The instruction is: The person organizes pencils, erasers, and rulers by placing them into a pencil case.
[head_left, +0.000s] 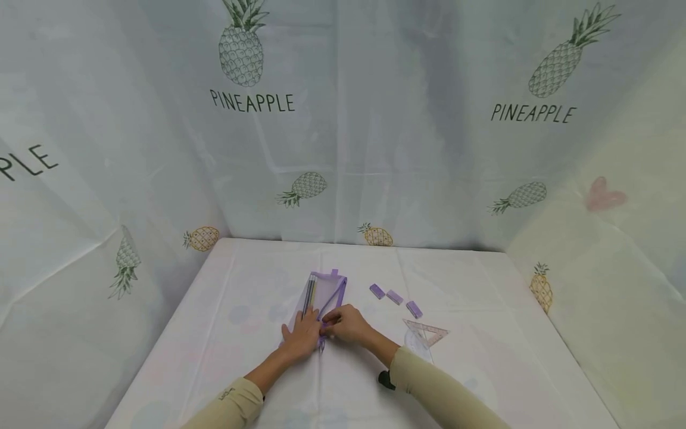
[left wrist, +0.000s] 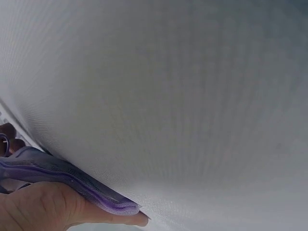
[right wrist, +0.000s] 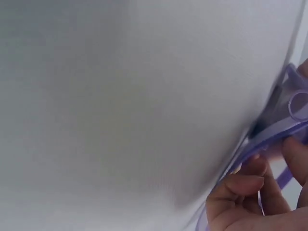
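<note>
One desk [head_left: 482,286], purple mesh pouch [head_left: 327,288] left of centre. Left hand [head_left: 302,338] rests flat on it, fingers extended; right hand [head_left: 345,323] pinches its near right edge. Set square [head_left: 435,329] outside, right of pouch; pencils [head_left: 309,294] apparently already inside; three erasers [head_left: 395,297] still outside, beyond the set square.

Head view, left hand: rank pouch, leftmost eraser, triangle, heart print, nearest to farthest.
1. Pouch: under the left hand, touching it.
2. Leftmost eraser: right of the pouch.
3. Triangle: farther right, nearer the camera than that eraser.
4. Heart print: far right, highest of the four in view.
</note>
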A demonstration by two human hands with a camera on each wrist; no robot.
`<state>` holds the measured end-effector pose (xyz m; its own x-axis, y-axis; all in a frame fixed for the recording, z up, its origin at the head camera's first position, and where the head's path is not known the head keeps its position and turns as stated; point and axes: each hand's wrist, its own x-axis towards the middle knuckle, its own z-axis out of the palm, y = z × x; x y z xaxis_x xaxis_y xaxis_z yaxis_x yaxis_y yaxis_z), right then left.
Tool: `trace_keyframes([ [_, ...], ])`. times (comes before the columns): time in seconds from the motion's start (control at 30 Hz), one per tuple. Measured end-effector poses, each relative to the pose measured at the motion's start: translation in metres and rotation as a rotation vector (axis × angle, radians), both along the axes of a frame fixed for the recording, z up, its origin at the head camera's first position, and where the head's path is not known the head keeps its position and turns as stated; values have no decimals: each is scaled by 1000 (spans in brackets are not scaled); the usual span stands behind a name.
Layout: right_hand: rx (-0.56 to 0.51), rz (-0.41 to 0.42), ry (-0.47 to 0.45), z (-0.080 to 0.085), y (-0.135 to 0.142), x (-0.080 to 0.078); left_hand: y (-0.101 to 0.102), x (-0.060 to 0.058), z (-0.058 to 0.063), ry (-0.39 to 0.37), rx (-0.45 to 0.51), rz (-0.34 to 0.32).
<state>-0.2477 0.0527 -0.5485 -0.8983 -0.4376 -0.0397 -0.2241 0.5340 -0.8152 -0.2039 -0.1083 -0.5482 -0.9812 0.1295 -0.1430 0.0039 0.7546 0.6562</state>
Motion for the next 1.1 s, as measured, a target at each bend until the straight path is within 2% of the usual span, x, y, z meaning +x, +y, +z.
trace_keyframes([
  [0.1, 14, 7, 93, 4, 7, 4, 0, 0, 0, -4, -1, -1],
  [0.23, 83, -22, 305, 11, 18, 9, 1, -1, 1, -2, -14, -7],
  [0.3, 111, -35, 402, 13, 22, 11, 1, -1, 1, 14, -49, -21],
  [0.37, 135, -45, 459, 16, 26, 13, 0, 0, 2, 27, -76, -35],
  [0.5, 214, -12, 501, 19, 33, 17, -1, 0, 3, 43, -119, -66],
  [0.63, 369, 65, 524, 21, 38, 20, -1, -1, 3, 44, -133, -78],
  [0.73, 443, 99, 543, 22, 38, 21, -2, -4, 3, 51, -153, -82],
  [0.97, 490, 143, 530, 16, 41, 23, -3, -5, 2, 23, -131, -41],
  [1.1, 523, 137, 508, 13, 45, 26, -1, -4, 1, 16, -149, -48],
])
